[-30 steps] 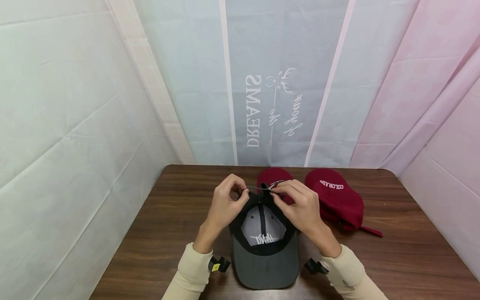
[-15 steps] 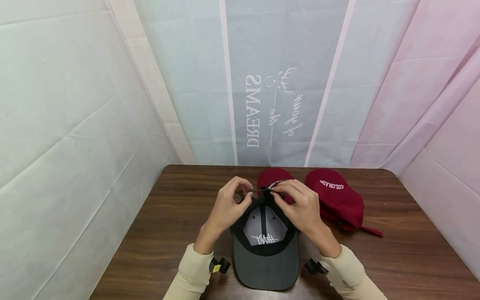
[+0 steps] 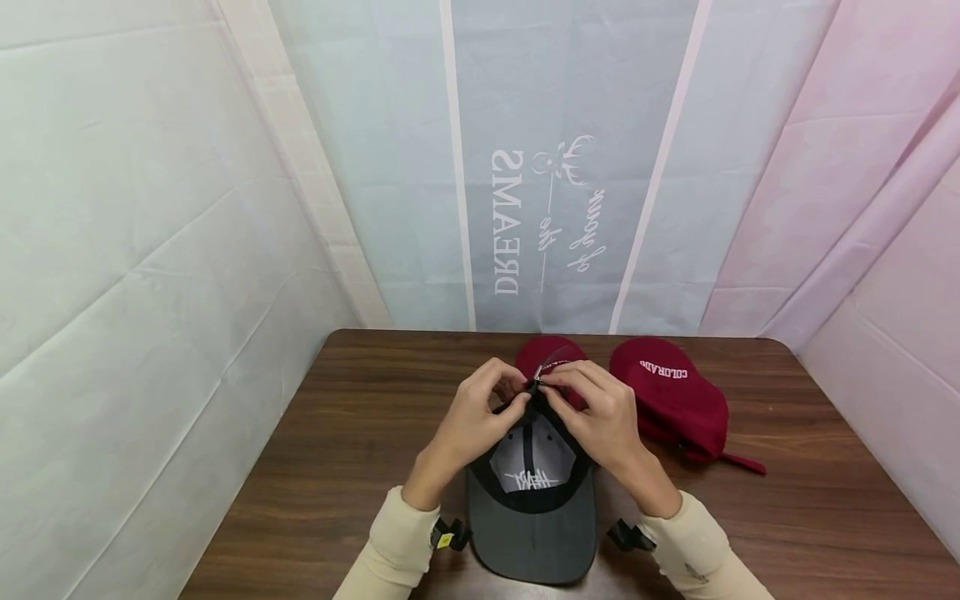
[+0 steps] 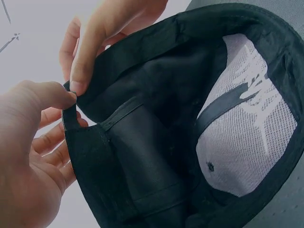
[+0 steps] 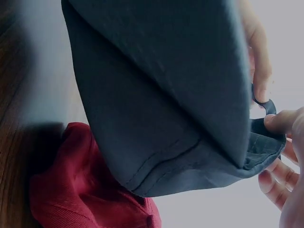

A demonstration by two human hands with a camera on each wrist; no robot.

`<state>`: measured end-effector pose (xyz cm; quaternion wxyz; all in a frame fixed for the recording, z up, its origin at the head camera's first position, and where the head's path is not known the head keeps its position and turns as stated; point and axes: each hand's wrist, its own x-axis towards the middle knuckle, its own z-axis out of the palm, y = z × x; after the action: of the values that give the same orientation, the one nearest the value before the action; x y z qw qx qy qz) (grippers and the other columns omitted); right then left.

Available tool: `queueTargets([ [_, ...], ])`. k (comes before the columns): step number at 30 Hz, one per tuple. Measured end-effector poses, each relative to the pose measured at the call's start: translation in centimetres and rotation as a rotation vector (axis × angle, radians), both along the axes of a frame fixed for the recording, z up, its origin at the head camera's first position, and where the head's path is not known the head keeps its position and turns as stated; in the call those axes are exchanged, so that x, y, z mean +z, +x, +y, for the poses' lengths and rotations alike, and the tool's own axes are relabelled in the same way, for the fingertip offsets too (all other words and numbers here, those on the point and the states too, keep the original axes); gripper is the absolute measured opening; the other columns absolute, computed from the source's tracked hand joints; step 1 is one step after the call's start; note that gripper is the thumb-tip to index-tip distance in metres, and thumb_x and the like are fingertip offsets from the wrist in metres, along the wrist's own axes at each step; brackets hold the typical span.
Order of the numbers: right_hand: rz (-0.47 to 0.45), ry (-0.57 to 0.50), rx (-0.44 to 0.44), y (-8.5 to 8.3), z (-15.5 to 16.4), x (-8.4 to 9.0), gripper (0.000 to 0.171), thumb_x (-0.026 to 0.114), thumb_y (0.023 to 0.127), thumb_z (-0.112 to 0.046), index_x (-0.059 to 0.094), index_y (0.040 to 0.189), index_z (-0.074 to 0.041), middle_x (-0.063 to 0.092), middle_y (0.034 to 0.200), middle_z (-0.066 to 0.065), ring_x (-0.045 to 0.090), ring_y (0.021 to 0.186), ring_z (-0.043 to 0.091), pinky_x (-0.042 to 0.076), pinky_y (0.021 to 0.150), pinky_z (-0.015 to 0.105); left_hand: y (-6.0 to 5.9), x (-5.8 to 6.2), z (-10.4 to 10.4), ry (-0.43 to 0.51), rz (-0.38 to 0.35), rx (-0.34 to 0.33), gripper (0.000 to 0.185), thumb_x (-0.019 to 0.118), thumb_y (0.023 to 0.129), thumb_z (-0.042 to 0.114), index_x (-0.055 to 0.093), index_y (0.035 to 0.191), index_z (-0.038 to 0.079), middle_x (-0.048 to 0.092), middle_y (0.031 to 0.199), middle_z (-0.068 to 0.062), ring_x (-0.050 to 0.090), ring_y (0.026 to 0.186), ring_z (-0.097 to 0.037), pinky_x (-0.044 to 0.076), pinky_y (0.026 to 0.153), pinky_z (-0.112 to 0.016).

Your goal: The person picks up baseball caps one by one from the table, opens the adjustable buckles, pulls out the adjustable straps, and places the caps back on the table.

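A dark grey baseball cap [image 3: 532, 542] is held with its open inside toward me and its brim toward the front of the table. Pale mesh with white lettering shows inside the crown. My left hand [image 3: 483, 412] pinches the narrow black back strap [image 4: 70, 116] between thumb and fingers. Close against it, my right hand [image 3: 600, 412] pinches the other side of the cap's back edge, where the strap meets a small buckle [image 3: 537, 375]. In the left wrist view both thumbs nearly meet on the strap. The buckle is partly hidden by fingers.
A maroon cap [image 3: 543, 350] lies behind my hands, mostly covered by them. To its right is a second maroon cap [image 3: 667, 392] with white COLORADO lettering and a strap reaching right. The brown wooden table [image 3: 337, 467] has cloth walls [image 3: 187, 250] around it.
My left hand has moved right, closer to the right hand, and the strap stretch between them has shortened. The loose strap end now stands up beyond the buckle. The right hand stays nearly still.
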<state>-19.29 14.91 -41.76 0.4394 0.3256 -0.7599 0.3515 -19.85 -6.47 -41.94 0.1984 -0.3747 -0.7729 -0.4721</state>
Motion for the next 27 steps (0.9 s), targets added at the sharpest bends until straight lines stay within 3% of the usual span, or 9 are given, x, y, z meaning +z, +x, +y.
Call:
queueTargets([
  [5, 0.005, 0.015, -0.008, 0.08, -0.12, -0.05, 0.027, 0.089, 0.077, 0.002, 0.083, 0.098, -0.013, 0.079, 0.096, 0.003, 0.075, 0.087, 0.020, 0.061, 0.078, 0.030, 0.25, 0.07, 0.44, -0.018, -0.017, -0.016, 0.020, 0.076, 0.098, 0.009, 0.064, 0.114, 0.008, 0.067, 0.105, -0.006, 0.067, 0.087, -0.013, 0.060, 0.076, -0.024],
  [9, 0.014, 0.020, 0.004, 0.13, -0.24, -0.01, 0.028, 0.089, 0.076, 0.002, 0.083, 0.098, -0.013, 0.079, 0.096, 0.002, 0.075, 0.087, 0.021, 0.060, 0.074, 0.036, 0.31, 0.17, 0.62, -0.013, -0.025, 0.011, 0.017, 0.075, 0.100, 0.010, 0.064, 0.113, 0.007, 0.067, 0.101, -0.007, 0.067, 0.086, -0.013, 0.059, 0.074, -0.023],
  [16, 0.028, 0.039, 0.017, 0.05, -0.33, -0.08, 0.021, 0.087, 0.081, -0.004, 0.083, 0.099, -0.014, 0.079, 0.097, 0.001, 0.076, 0.090, 0.020, 0.060, 0.076, 0.036, 0.33, 0.23, 0.59, 0.004, -0.001, 0.064, 0.009, 0.070, 0.101, 0.004, 0.067, 0.109, 0.007, 0.069, 0.098, -0.006, 0.066, 0.082, -0.012, 0.057, 0.070, -0.021],
  [21, 0.029, 0.044, 0.022, 0.12, -0.42, -0.16, 0.017, 0.086, 0.083, -0.007, 0.083, 0.099, -0.013, 0.079, 0.097, 0.002, 0.075, 0.089, 0.019, 0.061, 0.075, 0.037, 0.26, 0.10, 0.51, 0.008, 0.015, 0.064, 0.003, 0.067, 0.103, 0.007, 0.067, 0.105, 0.005, 0.068, 0.095, -0.005, 0.064, 0.080, -0.011, 0.055, 0.069, -0.021],
  [27, 0.035, 0.049, 0.023, 0.20, -0.52, -0.17, 0.014, 0.086, 0.085, -0.009, 0.084, 0.098, -0.013, 0.079, 0.097, 0.002, 0.075, 0.088, 0.019, 0.061, 0.074, 0.038, 0.32, 0.06, 0.47, 0.018, 0.045, 0.064, 0.009, 0.062, 0.105, 0.012, 0.065, 0.102, 0.003, 0.067, 0.094, -0.006, 0.063, 0.079, -0.012, 0.054, 0.068, -0.021],
])
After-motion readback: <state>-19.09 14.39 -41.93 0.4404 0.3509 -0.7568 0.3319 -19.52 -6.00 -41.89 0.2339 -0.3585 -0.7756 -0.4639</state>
